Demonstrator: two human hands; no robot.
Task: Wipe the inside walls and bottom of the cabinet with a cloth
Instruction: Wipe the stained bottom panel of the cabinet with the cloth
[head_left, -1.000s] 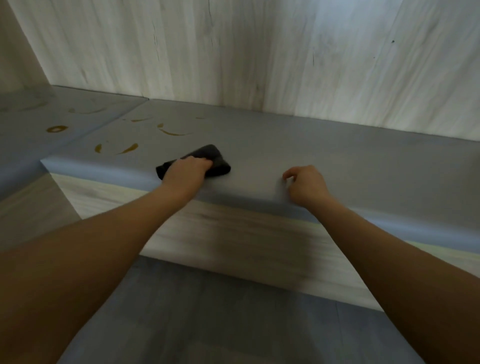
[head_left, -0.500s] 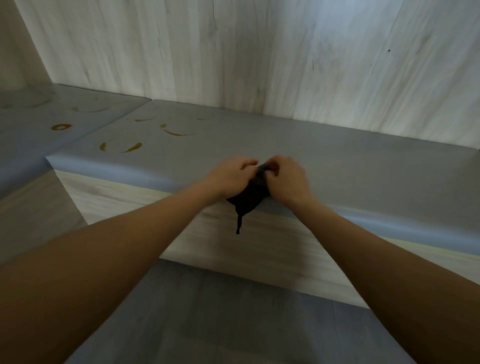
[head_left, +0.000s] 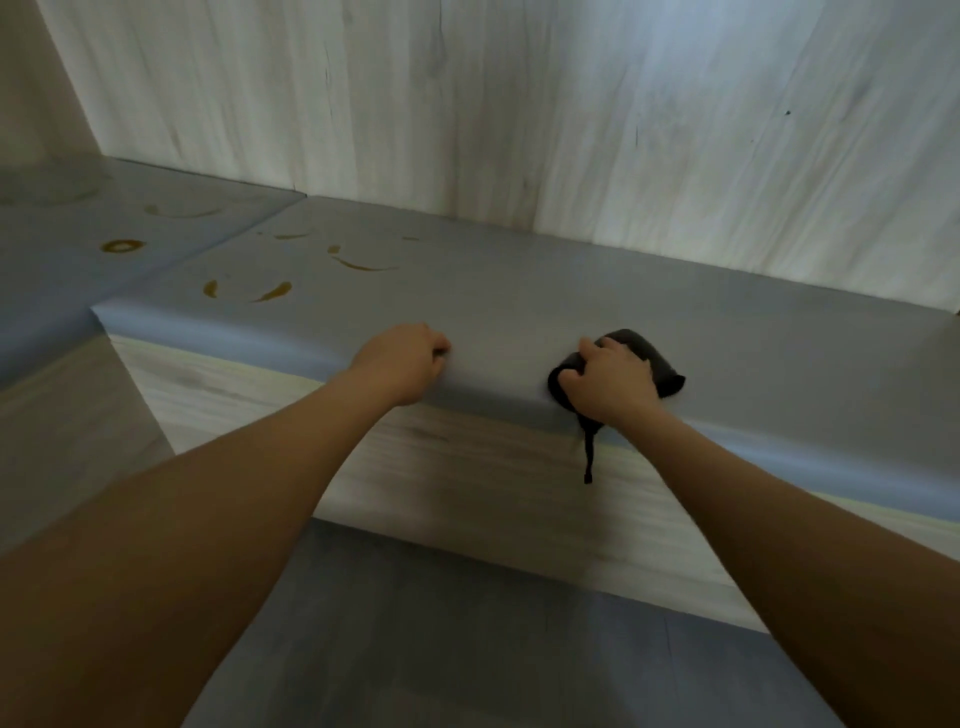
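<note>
With the right hand gripping the cloth and the left hand curled and holding nothing, the brown stains far to the left may get missed.

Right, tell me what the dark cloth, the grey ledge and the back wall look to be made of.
Dark cloth: soft fabric, going by its bunching under the right hand and the dangling strip.
Grey ledge: smooth matte sheet, perhaps laminate or a liner, with a rounded front edge and brown stains.
Back wall: pale wood or wood-look panel; grain streaks show.
</note>
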